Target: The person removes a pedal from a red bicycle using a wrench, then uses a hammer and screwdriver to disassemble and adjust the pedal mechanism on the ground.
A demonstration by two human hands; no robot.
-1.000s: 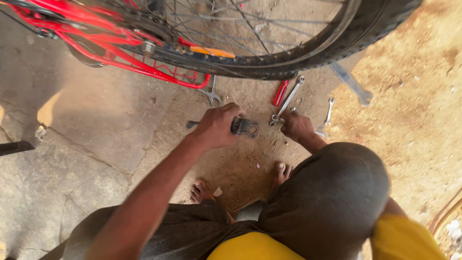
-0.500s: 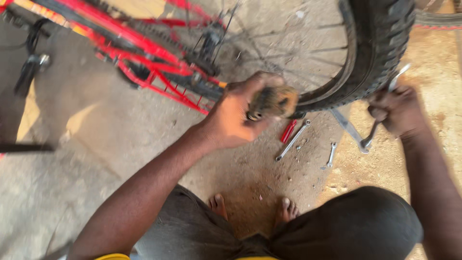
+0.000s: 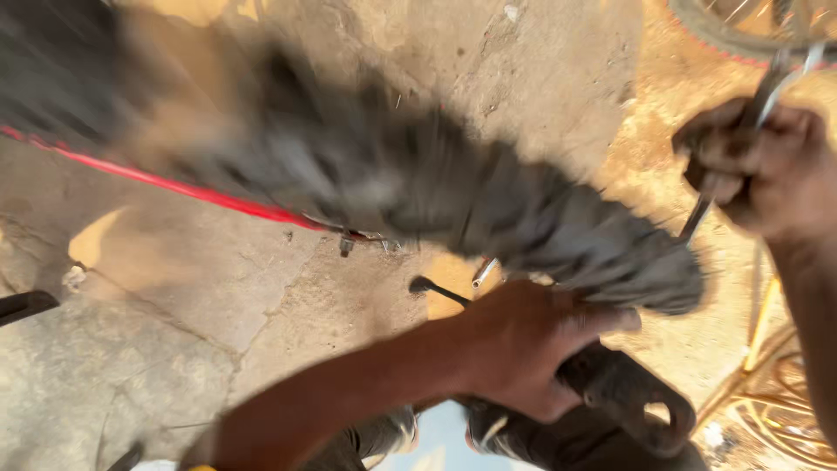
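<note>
**Wheel swung right across the view, both hands loaded**

Compared with half a second ago, the whole scene has been shifted: the bike's tyre (image 3: 488,209), which was sitting up at the top right then, is now smeared diagonally across the middle of the shot as a grey-black blur, with a bit of the red frame tube (image 3: 174,187) showing along its lower left edge. So either the bike has been tipped or the head has been swung, probably both.

The left hand (image 3: 532,349) is wrapped shut around a dark, chunky part (image 3: 632,401) with a loop at its far end. It looks like a pedal or crank piece, but it's too blurred to be called for sure. It has been brought down from beside the tyre to just under it, low in the shot.

The right hand (image 3: 767,166) is closed tight on a slim metal spanner (image 3: 711,201), held up near the top right corner, well apart from the left hand. A loose dark tool (image 3: 436,290) is left lying on the concrete ground (image 3: 174,349) just beside the left wrist.

With both things off the ground and gripped, the fitting work seems to be about to get going rather than finished.
</note>
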